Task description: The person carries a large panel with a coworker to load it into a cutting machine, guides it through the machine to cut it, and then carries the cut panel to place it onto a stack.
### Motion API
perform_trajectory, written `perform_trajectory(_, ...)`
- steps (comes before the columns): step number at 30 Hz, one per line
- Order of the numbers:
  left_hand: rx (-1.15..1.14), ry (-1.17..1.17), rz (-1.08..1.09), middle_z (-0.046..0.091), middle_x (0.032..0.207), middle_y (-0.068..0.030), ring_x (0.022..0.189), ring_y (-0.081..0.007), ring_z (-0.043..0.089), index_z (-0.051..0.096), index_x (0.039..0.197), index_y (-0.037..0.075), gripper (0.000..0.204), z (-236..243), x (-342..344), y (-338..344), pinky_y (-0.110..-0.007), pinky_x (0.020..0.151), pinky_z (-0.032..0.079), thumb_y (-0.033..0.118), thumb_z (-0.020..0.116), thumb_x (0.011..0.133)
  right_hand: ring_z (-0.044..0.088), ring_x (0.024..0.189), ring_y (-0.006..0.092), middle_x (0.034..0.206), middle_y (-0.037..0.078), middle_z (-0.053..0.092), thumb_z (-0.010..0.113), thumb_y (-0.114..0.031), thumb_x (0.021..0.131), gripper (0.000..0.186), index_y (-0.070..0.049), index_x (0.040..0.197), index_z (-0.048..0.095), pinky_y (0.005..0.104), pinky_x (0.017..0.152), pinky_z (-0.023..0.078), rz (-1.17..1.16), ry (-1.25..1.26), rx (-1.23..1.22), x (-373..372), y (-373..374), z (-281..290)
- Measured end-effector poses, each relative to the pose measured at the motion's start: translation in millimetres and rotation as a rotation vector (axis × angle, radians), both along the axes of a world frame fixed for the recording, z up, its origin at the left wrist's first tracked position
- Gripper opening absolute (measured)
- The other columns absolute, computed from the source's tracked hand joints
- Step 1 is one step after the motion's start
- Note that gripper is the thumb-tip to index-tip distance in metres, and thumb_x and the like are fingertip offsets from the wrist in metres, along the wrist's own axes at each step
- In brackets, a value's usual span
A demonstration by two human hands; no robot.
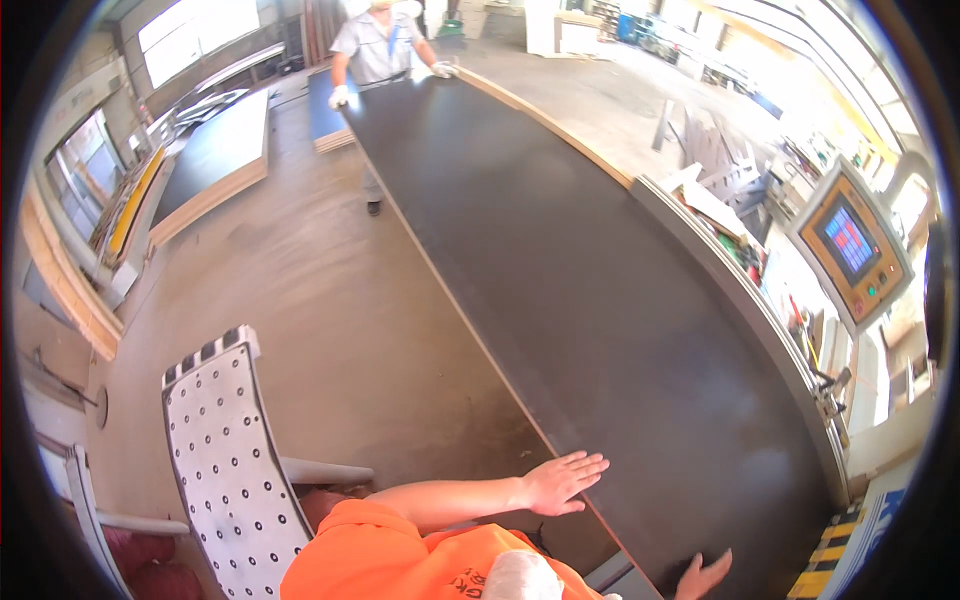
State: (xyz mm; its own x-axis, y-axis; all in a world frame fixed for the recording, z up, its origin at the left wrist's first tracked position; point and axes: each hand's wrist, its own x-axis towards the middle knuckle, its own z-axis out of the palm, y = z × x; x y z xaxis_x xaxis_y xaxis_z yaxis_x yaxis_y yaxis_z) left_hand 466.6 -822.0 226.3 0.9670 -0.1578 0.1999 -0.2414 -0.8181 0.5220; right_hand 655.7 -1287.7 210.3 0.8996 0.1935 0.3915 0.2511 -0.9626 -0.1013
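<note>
A long dark-faced panel (540,260) slants from the far middle down to the lower right. My left hand (563,482) is at its left edge near the bottom, palm down, fingers stretched out. Lower right, my right hand (704,577) is over the panel's near end with its fingers apart; the picture's edge cuts off its wrist. Whether either palm presses on the surface, I cannot tell. At the far end, a co-worker (380,45) in a light grey shirt has white-gloved hands at the panel's two corners.
A metal rail (740,310) borders the panel's right side. Beyond it stands a control console (855,245) with a lit screen. To my left is a white studded table (225,430). Stacked panels (215,165) stand farther back. Yellow-black stripes (828,555) mark the lower right.
</note>
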Motion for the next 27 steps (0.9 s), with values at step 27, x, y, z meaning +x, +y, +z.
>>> perform_trajectory(27, -1.373, -0.299, 1.292, 0.058, 0.104, -0.0095, 0.095, -0.0179, 0.053, 0.048, 0.106, -0.001, 0.031, 14, 7, 59, -0.032, 0.085, 0.042, 0.012, 0.064, 0.082, 0.009, 0.147, 0.0333, 0.158, 0.021, 0.013, 0.043, -0.036, 0.095, 0.073, 0.005, 0.149, 0.019, 0.0433, 0.12, 0.007, 0.625, 0.379, -0.209, 111, 387, 46)
